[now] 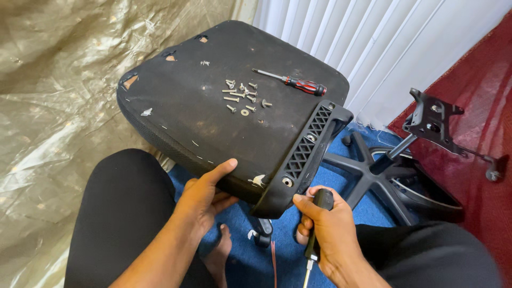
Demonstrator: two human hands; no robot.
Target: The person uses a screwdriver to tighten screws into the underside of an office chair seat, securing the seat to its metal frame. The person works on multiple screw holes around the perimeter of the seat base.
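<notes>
Black fabric seat base (213, 117); right hand (325, 229) grips screwdriver (318, 218).

White vertical blinds (384, 37) hang at the back, bright with daylight. Crinkled, shiny plastic sheeting (48, 101) covers the left side. Blue carpet (288, 261) lies below, a dark red rug (480, 90) at right.
</notes>
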